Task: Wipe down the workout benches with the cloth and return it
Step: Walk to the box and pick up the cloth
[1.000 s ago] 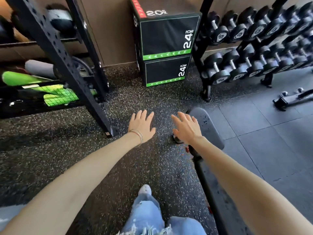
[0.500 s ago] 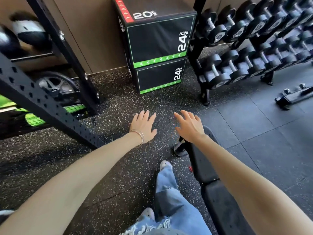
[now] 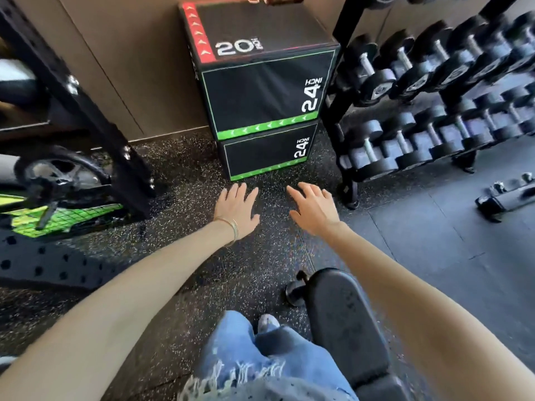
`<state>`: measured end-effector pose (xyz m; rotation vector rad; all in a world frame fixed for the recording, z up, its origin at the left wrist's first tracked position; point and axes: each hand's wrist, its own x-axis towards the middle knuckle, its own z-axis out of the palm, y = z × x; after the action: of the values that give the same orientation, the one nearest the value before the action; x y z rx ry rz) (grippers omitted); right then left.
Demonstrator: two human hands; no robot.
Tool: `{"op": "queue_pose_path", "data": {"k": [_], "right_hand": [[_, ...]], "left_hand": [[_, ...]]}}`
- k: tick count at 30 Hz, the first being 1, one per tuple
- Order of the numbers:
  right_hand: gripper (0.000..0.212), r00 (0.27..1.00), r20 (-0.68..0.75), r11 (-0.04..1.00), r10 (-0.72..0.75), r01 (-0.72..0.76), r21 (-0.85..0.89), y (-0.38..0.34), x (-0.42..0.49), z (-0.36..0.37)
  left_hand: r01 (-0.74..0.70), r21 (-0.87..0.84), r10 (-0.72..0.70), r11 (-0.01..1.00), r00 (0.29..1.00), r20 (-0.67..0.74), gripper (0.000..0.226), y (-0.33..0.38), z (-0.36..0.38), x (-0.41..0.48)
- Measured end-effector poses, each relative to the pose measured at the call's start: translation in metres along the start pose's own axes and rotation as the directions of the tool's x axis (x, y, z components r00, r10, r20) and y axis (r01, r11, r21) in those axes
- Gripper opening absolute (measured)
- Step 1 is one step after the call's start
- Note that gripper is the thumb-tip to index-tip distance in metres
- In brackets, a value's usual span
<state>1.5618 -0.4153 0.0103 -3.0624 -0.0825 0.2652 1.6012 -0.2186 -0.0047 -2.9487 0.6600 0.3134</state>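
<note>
Both hands empty and spread, left hand and right hand reaching out over the floor, probably heading for the cloth, which isn't visible. The bench sits near right, beside the leg.

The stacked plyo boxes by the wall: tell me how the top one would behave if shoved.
The top plyo box looks soft-covered and bulky, so probably awkward rather than slippery. It sits squarely on the lower box with a wide base, so it would likely slide before tipping. The dumbbell rack alongside leaves little room rightward.
</note>
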Motion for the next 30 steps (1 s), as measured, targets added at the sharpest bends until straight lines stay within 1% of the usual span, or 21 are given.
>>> {"op": "queue_pose_path", "data": {"k": [3,7,14,16,19,21,25,30], "right_hand": [[0.063,0.999,0.031,1.0,0.007,-0.007,-0.013,0.011,0.031,0.0],[0.064,0.998,0.053,0.999,0.034,-0.034,-0.007,0.019,0.078,-0.001],[0.063,0.995,0.022,0.995,0.095,-0.094,-0.024,0.02,0.185,-0.026],[0.062,0.993,0.016,0.993,0.116,-0.116,-0.011,0.02,0.216,-0.039],[0.061,0.988,-0.032,0.989,0.151,-0.15,0.013,0.022,0.259,-0.051],[0.061,0.986,-0.027,0.986,0.162,-0.161,0.031,0.024,0.281,-0.055],[0.061,0.984,0.009,0.983,0.179,-0.18,0.025,0.031,0.316,-0.05],[0.062,0.984,0.041,0.985,0.171,-0.172,0.022,0.055,0.364,-0.049]], "left_hand": [[-0.001,-0.008,0.001,1.0,1.0,0.014,0.068,-0.006,0.0,0.034],[-0.069,0.008,0.069,0.998,0.997,0.018,0.068,-0.022,-0.006,0.083],[-0.102,0.006,0.103,0.995,0.994,-0.032,0.067,-0.079,-0.036,0.19],[-0.106,0.006,0.106,0.994,0.994,-0.026,0.067,-0.099,-0.05,0.218],[-0.112,0.036,0.113,0.993,0.993,-0.046,0.067,-0.124,-0.068,0.261],[-0.096,0.012,0.096,0.995,0.994,-0.046,0.067,-0.137,-0.075,0.286],[-0.146,0.054,0.148,0.988,0.988,-0.04,0.067,-0.145,-0.079,0.323],[-0.159,0.054,0.16,0.986,0.987,-0.012,0.068,-0.147,-0.082,0.381]]}}
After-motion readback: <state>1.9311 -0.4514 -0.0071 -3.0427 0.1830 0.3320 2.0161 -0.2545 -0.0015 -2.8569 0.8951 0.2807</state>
